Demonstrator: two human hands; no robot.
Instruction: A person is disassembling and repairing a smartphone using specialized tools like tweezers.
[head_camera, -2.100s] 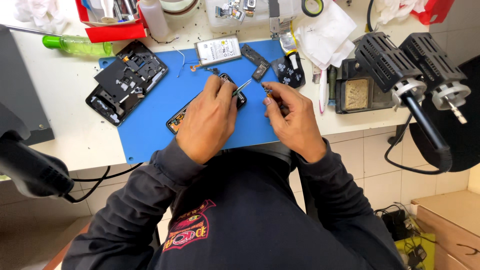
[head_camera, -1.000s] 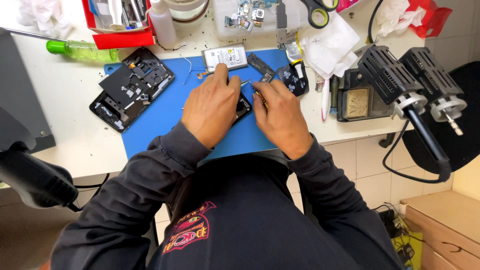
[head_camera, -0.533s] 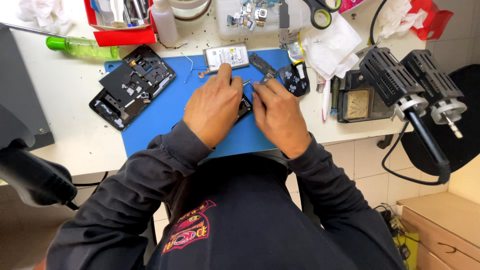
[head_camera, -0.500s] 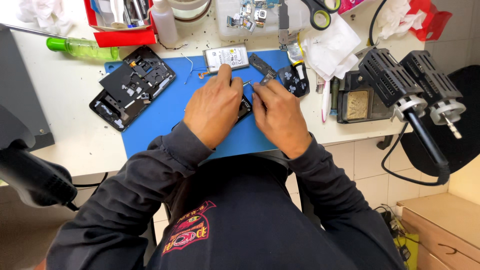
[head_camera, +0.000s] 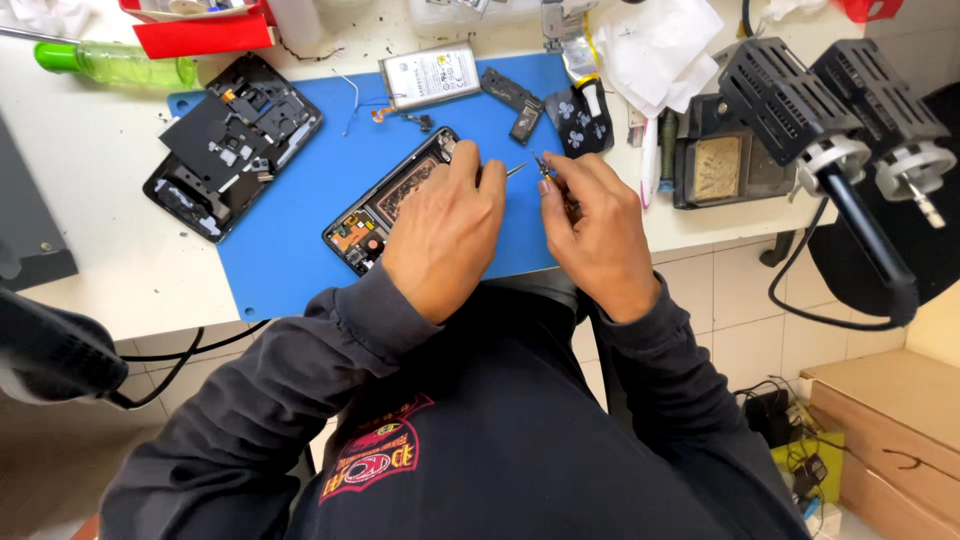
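Note:
An opened phone body (head_camera: 385, 205) with its insides bare lies at an angle on the blue work mat (head_camera: 300, 230). My left hand (head_camera: 447, 232) rests over the phone's right half and pinches thin metal tweezers (head_camera: 514, 170) whose tip sticks out toward the right. Just beside it, my right hand (head_camera: 597, 232) is closed on a small dark tool or part (head_camera: 545, 171), held at its fingertips above the mat. What exactly that piece is stays too small to tell.
A second dismantled phone frame (head_camera: 232, 143) lies at the mat's left. A silver battery (head_camera: 430, 75), small black parts (head_camera: 515, 100) and white tissue (head_camera: 655, 45) sit at the back. A green bottle (head_camera: 115, 65), red tray (head_camera: 200, 30), soldering stand (head_camera: 715, 165) and two hot-air handles (head_camera: 830, 110) flank the mat.
The view has shifted so the bench sits higher and closer. My hands have drawn slightly apart, and more of the opened phone shows left of my left hand.

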